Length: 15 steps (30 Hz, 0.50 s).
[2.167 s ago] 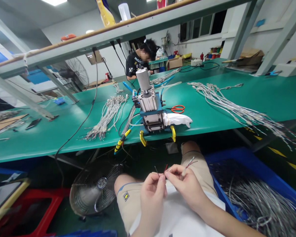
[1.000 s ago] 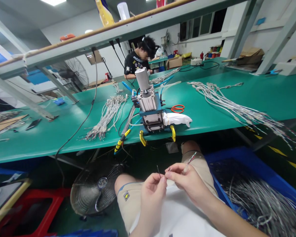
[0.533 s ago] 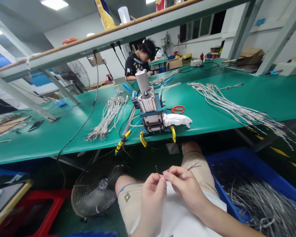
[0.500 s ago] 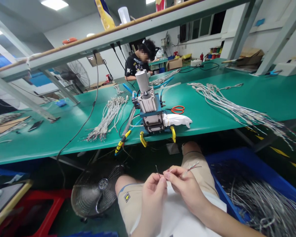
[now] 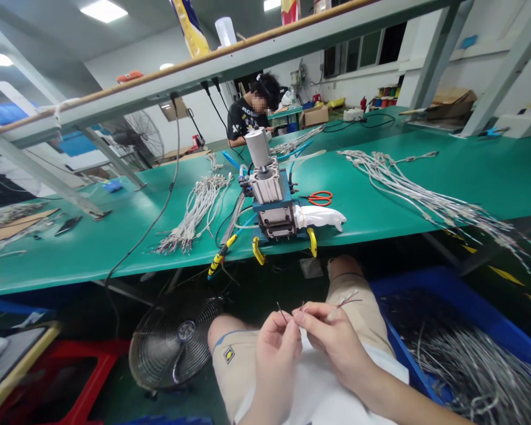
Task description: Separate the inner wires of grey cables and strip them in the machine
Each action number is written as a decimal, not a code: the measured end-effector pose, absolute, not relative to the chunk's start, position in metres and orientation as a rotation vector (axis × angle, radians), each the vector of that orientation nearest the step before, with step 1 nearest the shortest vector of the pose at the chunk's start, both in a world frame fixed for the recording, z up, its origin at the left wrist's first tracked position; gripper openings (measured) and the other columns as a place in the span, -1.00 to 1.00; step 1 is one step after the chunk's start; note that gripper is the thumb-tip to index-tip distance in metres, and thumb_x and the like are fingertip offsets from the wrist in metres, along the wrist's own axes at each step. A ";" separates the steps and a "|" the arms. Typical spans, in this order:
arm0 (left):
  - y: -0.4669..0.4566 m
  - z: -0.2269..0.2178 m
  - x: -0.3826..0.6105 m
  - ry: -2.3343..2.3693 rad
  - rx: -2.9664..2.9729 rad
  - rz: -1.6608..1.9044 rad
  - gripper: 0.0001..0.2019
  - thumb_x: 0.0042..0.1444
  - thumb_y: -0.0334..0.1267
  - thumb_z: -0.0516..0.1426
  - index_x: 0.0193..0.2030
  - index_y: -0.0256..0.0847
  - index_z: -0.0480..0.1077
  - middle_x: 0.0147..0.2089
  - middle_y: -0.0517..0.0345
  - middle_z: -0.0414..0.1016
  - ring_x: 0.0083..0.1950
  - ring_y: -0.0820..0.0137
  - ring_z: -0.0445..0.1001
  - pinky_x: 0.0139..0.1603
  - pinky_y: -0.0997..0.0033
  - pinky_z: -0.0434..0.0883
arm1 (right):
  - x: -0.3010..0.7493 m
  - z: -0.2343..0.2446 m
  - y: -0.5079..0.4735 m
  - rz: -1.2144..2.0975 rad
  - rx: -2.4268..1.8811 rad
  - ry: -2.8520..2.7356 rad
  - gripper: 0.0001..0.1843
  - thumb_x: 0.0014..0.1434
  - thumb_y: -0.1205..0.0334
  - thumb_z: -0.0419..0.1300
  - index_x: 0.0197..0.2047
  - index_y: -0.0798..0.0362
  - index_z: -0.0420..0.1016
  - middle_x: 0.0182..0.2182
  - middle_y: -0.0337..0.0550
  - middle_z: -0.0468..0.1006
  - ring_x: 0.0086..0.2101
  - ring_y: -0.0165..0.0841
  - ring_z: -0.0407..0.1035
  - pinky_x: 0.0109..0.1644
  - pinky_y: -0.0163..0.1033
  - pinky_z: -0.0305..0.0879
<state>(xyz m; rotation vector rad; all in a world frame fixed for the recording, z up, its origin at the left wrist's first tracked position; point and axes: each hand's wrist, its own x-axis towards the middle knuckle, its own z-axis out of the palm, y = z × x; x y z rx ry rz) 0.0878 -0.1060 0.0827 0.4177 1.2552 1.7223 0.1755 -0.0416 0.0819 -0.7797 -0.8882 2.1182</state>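
Note:
Above my lap, my left hand (image 5: pixel 279 342) and my right hand (image 5: pixel 330 330) are close together, thumbs and forefingers pinched. A thin dark wire (image 5: pixel 281 313) sticks up from the left fingertips. Out of the right hand's far side comes the end of a cable (image 5: pixel 348 298) with several thin stripped wires fanned out; the rest of it is hidden by the fingers. Whether the wire in the left pinch belongs to this cable I cannot tell. Beyond my hands, a pneumatic press (image 5: pixel 269 189) stands at the edge of the green table (image 5: pixel 371 227).
Bundles of grey cables lie left (image 5: pixel 197 212) and right (image 5: pixel 433 195) of the press. Orange-handled scissors (image 5: pixel 321 198) are beside it. A blue bin (image 5: pixel 393 339) of cables sits at my right, a floor fan (image 5: pixel 181 336) at my left. Across the table sits another person (image 5: pixel 252 112).
The fingertips have shifted slightly, and the dark wire in my left hand leans a little further left. The whole view has moved a touch; both pinches stay closed.

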 end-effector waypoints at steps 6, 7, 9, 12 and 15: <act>-0.104 0.085 0.088 1.305 0.475 1.730 -0.66 -0.04 -0.08 0.36 -0.45 -0.27 0.35 -0.53 0.32 0.26 -0.55 0.62 0.10 -0.52 0.61 0.12 | 0.176 0.083 -0.044 2.188 -0.740 -0.863 -0.74 -0.02 0.13 0.44 -0.49 0.16 0.57 -0.64 -0.37 0.21 -0.62 -0.58 -0.14 -0.55 -0.32 -0.29; -0.104 0.085 0.088 1.314 0.485 1.729 -0.66 -0.04 -0.08 0.35 -0.45 -0.27 0.35 -0.53 0.31 0.26 -0.55 0.62 0.10 -0.52 0.61 0.12 | 0.176 0.083 -0.044 2.173 -0.744 -0.866 -0.74 -0.02 0.13 0.43 -0.50 0.16 0.56 -0.63 -0.36 0.22 -0.61 -0.57 -0.13 -0.54 -0.32 -0.28; -0.104 0.085 0.088 1.322 0.495 1.722 -0.65 -0.05 -0.07 0.36 -0.46 -0.27 0.35 -0.54 0.32 0.25 -0.55 0.62 0.09 -0.53 0.60 0.12 | 0.175 0.083 -0.044 2.122 -0.745 -0.869 -0.71 0.00 0.12 0.43 -0.53 0.15 0.53 -0.59 -0.33 0.26 -0.60 -0.56 -0.10 -0.54 -0.31 -0.26; -0.103 0.087 0.089 1.316 0.492 1.708 -0.62 -0.07 -0.06 0.37 -0.48 -0.27 0.32 -0.55 0.34 0.22 -0.57 0.63 0.08 -0.55 0.61 0.09 | 0.176 0.083 -0.042 2.050 -0.741 -0.858 -0.71 0.03 0.10 0.41 -0.52 0.13 0.52 -0.60 -0.34 0.24 -0.60 -0.55 -0.10 -0.55 -0.31 -0.25; -0.102 0.089 0.091 1.308 0.490 1.700 -0.61 -0.08 -0.05 0.37 -0.47 -0.27 0.31 -0.55 0.35 0.21 -0.57 0.64 0.09 -0.56 0.62 0.08 | 0.177 0.082 -0.039 2.001 -0.756 -0.856 -0.73 0.06 0.08 0.39 -0.45 0.12 0.56 -0.70 -0.44 0.07 -0.63 -0.56 -0.19 -0.57 -0.32 -0.30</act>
